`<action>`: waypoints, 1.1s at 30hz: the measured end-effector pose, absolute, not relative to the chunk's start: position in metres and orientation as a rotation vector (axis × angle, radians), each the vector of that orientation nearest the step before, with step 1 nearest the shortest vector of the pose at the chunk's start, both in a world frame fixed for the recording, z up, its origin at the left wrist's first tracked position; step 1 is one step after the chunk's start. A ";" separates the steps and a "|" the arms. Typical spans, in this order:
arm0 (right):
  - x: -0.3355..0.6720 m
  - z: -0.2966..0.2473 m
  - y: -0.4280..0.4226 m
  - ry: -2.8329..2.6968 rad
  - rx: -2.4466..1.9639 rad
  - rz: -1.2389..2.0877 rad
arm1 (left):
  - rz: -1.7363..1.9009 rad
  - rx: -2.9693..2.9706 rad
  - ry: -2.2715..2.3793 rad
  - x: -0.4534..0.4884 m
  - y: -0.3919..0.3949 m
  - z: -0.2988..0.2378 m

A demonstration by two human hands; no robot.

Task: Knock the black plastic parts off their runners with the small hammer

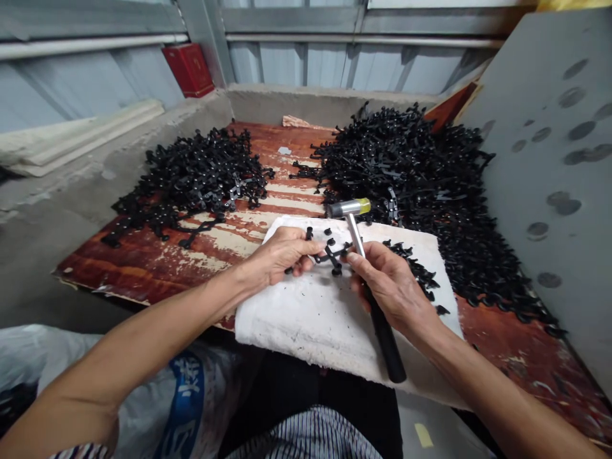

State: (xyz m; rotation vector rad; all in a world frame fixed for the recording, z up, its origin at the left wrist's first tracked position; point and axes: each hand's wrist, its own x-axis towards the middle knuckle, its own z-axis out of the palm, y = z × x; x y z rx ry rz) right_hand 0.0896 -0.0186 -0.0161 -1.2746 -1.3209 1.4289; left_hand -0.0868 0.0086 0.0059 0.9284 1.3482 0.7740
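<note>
Over a white cloth (306, 325), my left hand (287, 255) pinches one side of a small black branched plastic part (329, 257). The thumb and forefinger of my right hand (389, 280) meet the part's other side. That same right hand also keeps hold of a small hammer (354, 233), its black handle angled down toward me. The hammer head has a dark face and a yellow face and points away from me. Just beyond the fingers, a few loose black pieces (327, 232) lie on the cloth. More black pieces (421, 271) sit to the right, partly behind my right hand.
A large heap of black parts (396, 159) covers the table's right side, and a smaller heap (196, 172) lies at the left. The worn red tabletop (119, 261) meets a low concrete ledge (95, 150). A grey panel (549, 159) stands at right; a plastic bag (143, 389) lies below left.
</note>
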 end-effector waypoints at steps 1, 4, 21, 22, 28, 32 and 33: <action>0.094 -0.017 -0.022 -1.313 -1.285 1.416 | 0.797 0.920 1.370 -0.087 0.013 0.006; 0.106 -0.017 -0.038 -1.255 -1.305 1.412 | 0.850 0.883 1.400 -0.089 0.028 0.002; 0.121 -0.030 -0.068 -0.917 -1.246 1.641 | 0.850 0.843 1.435 -0.085 0.049 -0.005; 0.121 -0.030 -0.068 -0.912 -1.247 1.647 | 0.853 0.846 1.433 -0.085 0.049 -0.005; 0.122 -0.030 -0.068 -0.907 -1.238 1.654 | 0.836 0.861 1.474 -0.084 0.049 -0.007; 0.122 -0.031 -0.068 -0.928 -1.251 1.649 | 0.828 0.887 1.503 -0.081 0.049 -0.006; 0.122 -0.031 -0.069 -0.937 -1.257 1.646 | 0.826 0.896 1.514 -0.081 0.049 -0.007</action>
